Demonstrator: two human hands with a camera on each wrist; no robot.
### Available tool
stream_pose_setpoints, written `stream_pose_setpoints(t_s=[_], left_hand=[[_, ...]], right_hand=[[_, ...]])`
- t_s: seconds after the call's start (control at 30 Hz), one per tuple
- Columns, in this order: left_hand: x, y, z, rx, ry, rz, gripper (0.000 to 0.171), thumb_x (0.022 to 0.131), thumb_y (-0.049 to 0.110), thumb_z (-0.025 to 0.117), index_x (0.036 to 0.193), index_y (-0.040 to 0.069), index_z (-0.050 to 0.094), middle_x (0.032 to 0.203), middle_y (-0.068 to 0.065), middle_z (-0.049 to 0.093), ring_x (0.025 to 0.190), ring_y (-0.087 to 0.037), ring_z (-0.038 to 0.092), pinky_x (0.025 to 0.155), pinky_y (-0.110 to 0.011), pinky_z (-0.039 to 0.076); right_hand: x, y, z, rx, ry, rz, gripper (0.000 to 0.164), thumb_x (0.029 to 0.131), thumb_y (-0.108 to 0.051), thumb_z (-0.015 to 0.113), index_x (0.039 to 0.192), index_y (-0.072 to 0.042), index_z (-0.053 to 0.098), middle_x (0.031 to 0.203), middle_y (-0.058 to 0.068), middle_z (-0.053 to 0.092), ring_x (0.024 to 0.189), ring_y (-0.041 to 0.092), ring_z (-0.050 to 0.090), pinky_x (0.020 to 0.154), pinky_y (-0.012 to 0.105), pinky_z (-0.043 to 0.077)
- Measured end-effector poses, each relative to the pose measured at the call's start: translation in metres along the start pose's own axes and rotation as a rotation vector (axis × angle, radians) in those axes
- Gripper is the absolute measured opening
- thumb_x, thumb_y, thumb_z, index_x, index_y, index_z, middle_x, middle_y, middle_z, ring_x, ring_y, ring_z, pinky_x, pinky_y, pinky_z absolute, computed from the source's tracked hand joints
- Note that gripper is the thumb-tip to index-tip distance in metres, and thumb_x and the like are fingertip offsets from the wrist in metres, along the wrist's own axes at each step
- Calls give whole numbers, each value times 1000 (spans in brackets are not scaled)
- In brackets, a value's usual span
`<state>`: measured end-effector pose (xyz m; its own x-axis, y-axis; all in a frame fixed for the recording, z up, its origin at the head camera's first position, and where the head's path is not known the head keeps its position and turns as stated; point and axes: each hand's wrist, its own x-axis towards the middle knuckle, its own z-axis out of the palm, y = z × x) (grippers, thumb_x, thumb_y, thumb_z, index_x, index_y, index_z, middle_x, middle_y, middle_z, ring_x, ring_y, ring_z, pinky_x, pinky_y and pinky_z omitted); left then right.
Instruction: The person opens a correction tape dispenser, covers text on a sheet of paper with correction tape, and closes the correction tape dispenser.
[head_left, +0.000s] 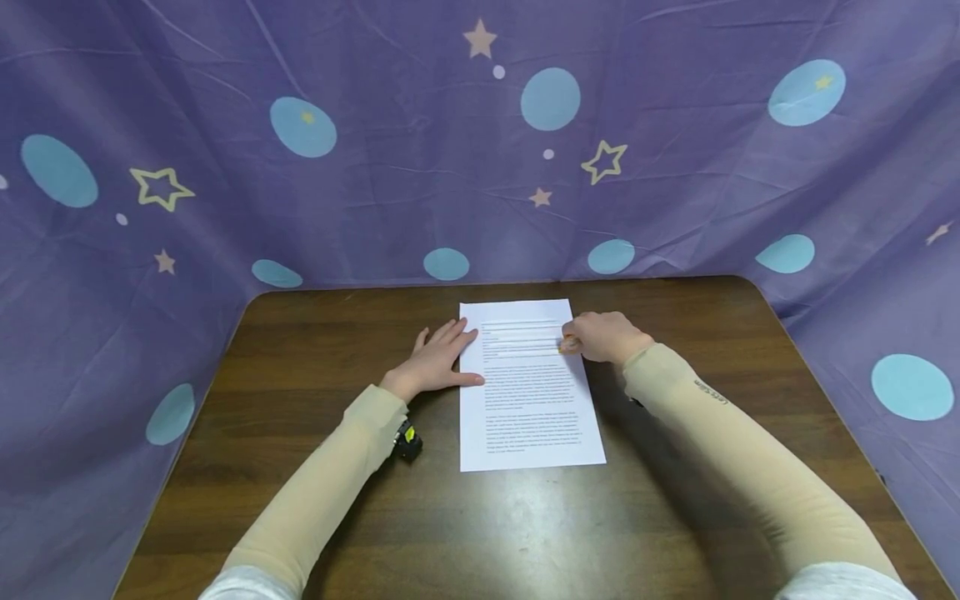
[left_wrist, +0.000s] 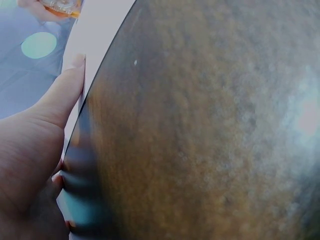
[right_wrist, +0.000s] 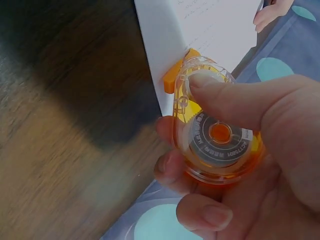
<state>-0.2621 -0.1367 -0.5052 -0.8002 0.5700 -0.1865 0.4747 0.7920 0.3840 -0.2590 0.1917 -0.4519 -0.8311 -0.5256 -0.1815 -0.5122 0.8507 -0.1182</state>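
Note:
A printed sheet of paper (head_left: 525,392) lies flat on the wooden table. Spread over its left edge, my left hand (head_left: 435,364) rests with the fingers straight and the thumb (left_wrist: 67,90) on the paper. My right hand (head_left: 600,336) is at the sheet's right edge, gripping an orange, see-through correction tape (right_wrist: 215,135) between thumb and curled fingers. The orange tip cap (right_wrist: 172,77) of the dispenser is at the paper's edge in the right wrist view; whether its tip touches the print cannot be told.
The brown table (head_left: 315,350) extends around the paper on all sides. Behind it and at both sides hangs a purple curtain (head_left: 390,200) with stars and blue spots. A small black wrist device (head_left: 408,440) sits under the left forearm.

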Motion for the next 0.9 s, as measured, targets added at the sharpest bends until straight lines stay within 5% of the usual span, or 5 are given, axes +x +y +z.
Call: stream_pose_setpoints(t_s=[0.9], left_hand=[[3, -3, 3, -3, -8, -6, 99, 92, 63, 70, 166, 12, 28, 175, -14, 10, 161, -34, 7, 121, -70, 4]], right_hand=[[-1, -1, -1, -61, 24, -33, 31, 98, -27, 75, 78, -16, 54, 72, -1, 49, 68, 16, 44, 60, 37, 43]])
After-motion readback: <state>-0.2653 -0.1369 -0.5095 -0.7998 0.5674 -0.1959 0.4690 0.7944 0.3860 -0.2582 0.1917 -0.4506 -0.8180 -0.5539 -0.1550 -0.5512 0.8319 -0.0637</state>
